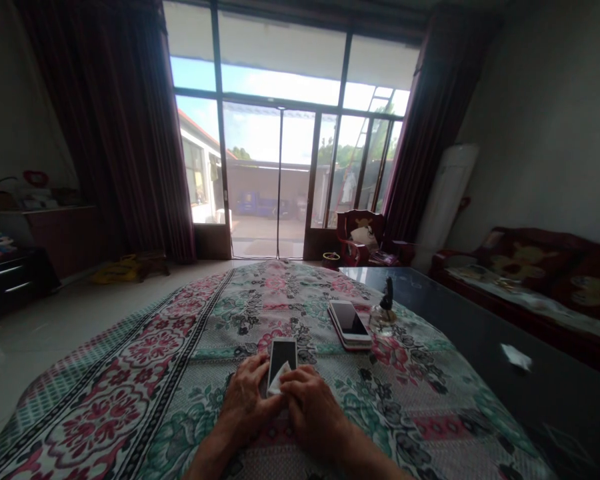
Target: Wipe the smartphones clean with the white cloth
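A white-framed phone [283, 355] lies face up on a floral cloth [145, 373] in front of me. My left hand [247, 397] rests against its left side, fingers touching the edge. My right hand [313, 407] sits at its near end, fingertips pinching a small white piece [276, 385] at the phone's lower corner. Whether that piece is a wipe or a film tab is unclear. A stack of phones with a pink edge [350, 323] lies farther off to the right.
A small glass bottle with a dark top [383, 313] stands beside the pink-edged phones. A dark glass table [505, 373] with a white scrap [516, 357] lies to the right, a sofa [545, 280] beyond it. Glass doors [280, 180] and curtains are ahead.
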The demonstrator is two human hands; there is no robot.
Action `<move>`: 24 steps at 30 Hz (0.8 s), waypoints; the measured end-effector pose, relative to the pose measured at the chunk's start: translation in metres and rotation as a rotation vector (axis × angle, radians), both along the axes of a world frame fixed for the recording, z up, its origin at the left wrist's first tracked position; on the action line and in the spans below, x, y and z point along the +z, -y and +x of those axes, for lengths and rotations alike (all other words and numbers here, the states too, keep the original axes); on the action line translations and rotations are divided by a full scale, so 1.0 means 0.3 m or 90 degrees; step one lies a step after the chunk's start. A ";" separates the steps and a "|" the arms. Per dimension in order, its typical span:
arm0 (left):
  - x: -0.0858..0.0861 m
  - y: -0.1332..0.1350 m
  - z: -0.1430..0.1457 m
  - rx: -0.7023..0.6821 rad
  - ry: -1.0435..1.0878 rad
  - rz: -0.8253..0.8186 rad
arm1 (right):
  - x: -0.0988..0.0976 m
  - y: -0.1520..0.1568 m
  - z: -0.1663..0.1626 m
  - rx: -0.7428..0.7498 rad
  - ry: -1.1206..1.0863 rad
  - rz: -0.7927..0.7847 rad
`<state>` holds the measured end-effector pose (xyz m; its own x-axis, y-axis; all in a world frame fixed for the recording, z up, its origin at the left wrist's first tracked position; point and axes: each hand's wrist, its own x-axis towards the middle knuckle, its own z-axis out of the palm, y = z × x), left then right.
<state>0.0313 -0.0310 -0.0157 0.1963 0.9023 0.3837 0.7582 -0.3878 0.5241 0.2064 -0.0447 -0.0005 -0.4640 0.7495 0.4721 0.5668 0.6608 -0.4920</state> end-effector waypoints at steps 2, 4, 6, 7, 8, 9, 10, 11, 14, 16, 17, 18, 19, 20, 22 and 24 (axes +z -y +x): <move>0.006 0.001 -0.004 -0.008 0.002 -0.008 | 0.003 -0.021 -0.001 -0.010 -0.002 0.001; 0.011 0.001 -0.012 -0.012 0.000 -0.020 | 0.010 -0.068 -0.013 -0.039 0.002 0.010; 0.015 -0.001 -0.020 -0.023 -0.005 -0.026 | 0.017 -0.127 -0.032 -0.074 0.013 0.015; 0.016 -0.002 -0.023 -0.031 -0.006 -0.025 | 0.020 -0.157 -0.044 -0.093 0.022 0.014; 0.017 -0.003 -0.026 -0.039 -0.007 -0.022 | 0.022 -0.186 -0.056 -0.111 0.031 0.011; 0.017 -0.005 -0.029 -0.045 -0.008 -0.019 | 0.023 -0.214 -0.068 -0.127 0.040 0.009; 0.017 -0.006 -0.031 -0.048 -0.008 -0.017 | 0.024 -0.238 -0.079 -0.142 0.048 0.007; 0.017 -0.007 -0.032 -0.048 -0.009 -0.014 | 0.024 -0.260 -0.089 -0.153 0.052 0.005; 0.020 -0.008 -0.033 -0.052 -0.011 -0.010 | 0.022 -0.295 -0.107 -0.169 0.057 -0.002; 0.024 -0.006 -0.032 -0.054 -0.011 -0.012 | 0.023 -0.284 -0.105 -0.166 0.061 -0.001; 0.026 -0.004 -0.031 -0.052 -0.010 -0.014 | 0.023 -0.267 -0.100 -0.158 0.063 0.002; 0.028 -0.003 -0.029 -0.049 -0.007 -0.015 | 0.022 -0.243 -0.093 -0.145 0.063 0.006; 0.030 -0.001 -0.028 -0.045 -0.003 -0.017 | 0.021 -0.213 -0.084 -0.129 0.061 0.010; 0.031 0.001 -0.026 -0.041 0.002 -0.019 | 0.019 -0.178 -0.073 -0.105 0.055 0.017; 0.032 0.003 -0.024 -0.036 0.011 -0.022 | 0.012 -0.104 -0.050 -0.053 0.039 0.027; 0.031 0.004 -0.022 -0.036 0.018 -0.021 | 0.006 -0.041 -0.028 -0.006 0.029 0.031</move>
<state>0.0246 -0.0321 -0.0066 0.2364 0.9027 0.3596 0.7204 -0.4112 0.5585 0.1979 -0.0324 0.0014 -0.4791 0.7306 0.4866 0.5944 0.6779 -0.4326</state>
